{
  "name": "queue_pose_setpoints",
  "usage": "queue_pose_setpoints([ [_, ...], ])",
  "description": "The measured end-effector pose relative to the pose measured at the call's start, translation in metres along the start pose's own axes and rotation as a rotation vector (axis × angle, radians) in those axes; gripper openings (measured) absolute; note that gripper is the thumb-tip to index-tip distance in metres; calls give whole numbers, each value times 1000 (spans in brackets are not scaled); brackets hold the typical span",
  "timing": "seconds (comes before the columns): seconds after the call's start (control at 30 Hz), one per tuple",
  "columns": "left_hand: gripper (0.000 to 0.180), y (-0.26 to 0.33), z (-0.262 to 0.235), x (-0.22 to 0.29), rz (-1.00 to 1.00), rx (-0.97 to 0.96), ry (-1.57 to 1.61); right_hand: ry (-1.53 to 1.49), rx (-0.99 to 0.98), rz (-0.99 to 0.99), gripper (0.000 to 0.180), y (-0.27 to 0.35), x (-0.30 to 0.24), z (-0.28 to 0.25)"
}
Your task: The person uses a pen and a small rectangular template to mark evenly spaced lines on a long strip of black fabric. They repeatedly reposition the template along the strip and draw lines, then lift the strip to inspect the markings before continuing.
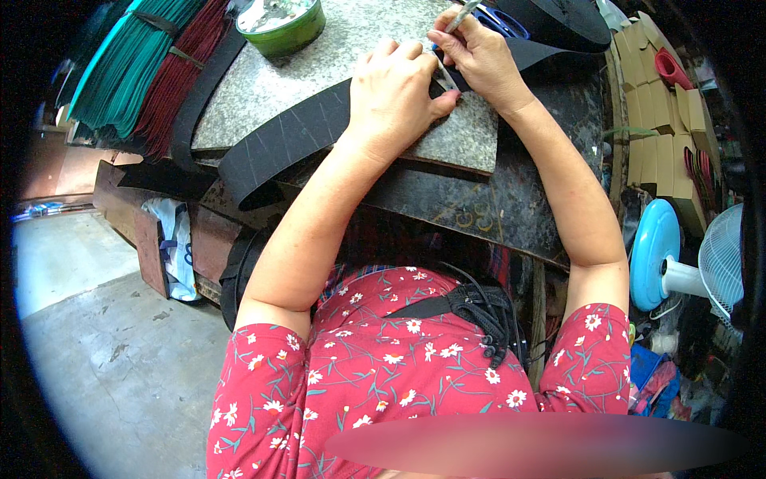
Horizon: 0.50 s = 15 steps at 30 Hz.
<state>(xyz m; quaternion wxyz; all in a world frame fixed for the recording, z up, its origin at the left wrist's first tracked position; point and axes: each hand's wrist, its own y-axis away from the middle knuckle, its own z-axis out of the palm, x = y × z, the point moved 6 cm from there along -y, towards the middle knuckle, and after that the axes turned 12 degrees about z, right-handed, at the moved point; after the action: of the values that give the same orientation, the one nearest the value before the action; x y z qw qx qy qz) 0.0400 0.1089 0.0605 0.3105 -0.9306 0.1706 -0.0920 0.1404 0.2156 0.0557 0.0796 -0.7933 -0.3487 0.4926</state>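
A wide black strip (281,144) with pale cross lines runs over the grey speckled slab. My left hand (391,100) presses down on it, thumb stretched toward its near edge and fingertips hidden on the far side. A small pale, narrow piece (444,77) shows beside the left thumb; its kind is unclear. Close by on the right, my right hand (485,68) pinches a thin whitish pen-like stick (463,14), which slants upward out of the fingers. Its lower tip is hidden behind the fingers. Blue scissors handles (511,24) lie just beyond that hand.
On the slab (319,68) stands a green round tub (283,30) with whitish contents. Teal (132,68) and dark red (179,76) bundles lie at far left. A coil of black strip (570,24) sits at far right, near cardboard boxes (658,104) and a fan (658,255).
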Motion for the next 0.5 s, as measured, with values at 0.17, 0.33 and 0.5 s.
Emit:
queue_pose_setpoints([
  [0.17,38,0,-1,1,-2,-9,-9,-277,-118,295,15,-2,24,7],
  [0.33,38,-1,0,1,-12,-23,-4,-317,-111,299,15,-2,25,8],
  [0.5,39,-1,-1,2,10,-8,-29,-69,-98,144,18,-1,8,0],
])
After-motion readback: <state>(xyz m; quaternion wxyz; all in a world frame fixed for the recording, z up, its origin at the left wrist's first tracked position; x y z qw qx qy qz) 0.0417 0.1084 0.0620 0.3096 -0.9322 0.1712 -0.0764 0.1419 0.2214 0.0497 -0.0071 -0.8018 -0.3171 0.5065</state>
